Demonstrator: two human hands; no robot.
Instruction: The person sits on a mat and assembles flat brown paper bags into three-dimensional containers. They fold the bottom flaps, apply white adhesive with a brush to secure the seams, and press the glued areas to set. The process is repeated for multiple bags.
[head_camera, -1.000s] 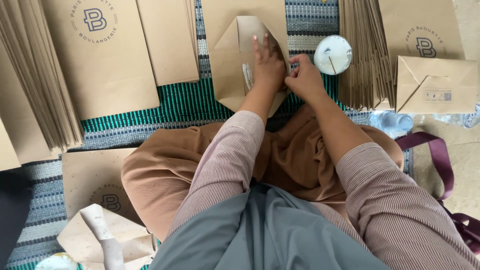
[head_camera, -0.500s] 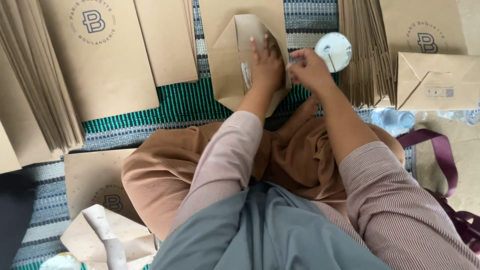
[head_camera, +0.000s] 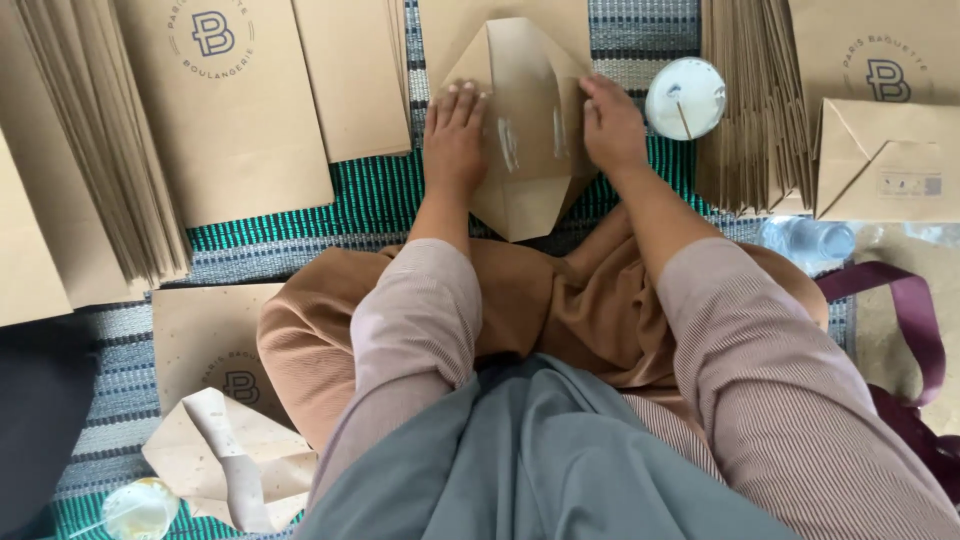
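Far left, a fanned stack of flat brown paper bags (head_camera: 100, 150) lies on the striped woven mat (head_camera: 330, 215), and next to it a single printed bag (head_camera: 235, 110) lies face up with a plainer one (head_camera: 350, 75) beside it. Lower down, by the person's knee, another flat bag (head_camera: 205, 345) sits near a crumpled piece of brown paper (head_camera: 225, 460) and a small round clear thing (head_camera: 140, 508) that I can't quite make out from here.

In the middle, straight ahead of the crossed legs, is the bag being worked on (head_camera: 525, 130), its end folded out into a pointed, diamond-like shape on the mat. The left hand (head_camera: 455, 140) lies flat on its left flap, fingers together and stretched out, pressing down rather than gripping. The right hand (head_camera: 612, 125) rests on the right flap in the same way, palm down, fingers curled slightly over the fold; neither hand is closed around anything.

Just beside the right hand stands a round white cup (head_camera: 685, 97) with a thin stick in it. Further right is another upright row of bags (head_camera: 750, 110), then a folded bag with a label (head_camera: 885, 165), a clear plastic bottle (head_camera: 810, 238) and a maroon strap (head_camera: 905, 310).
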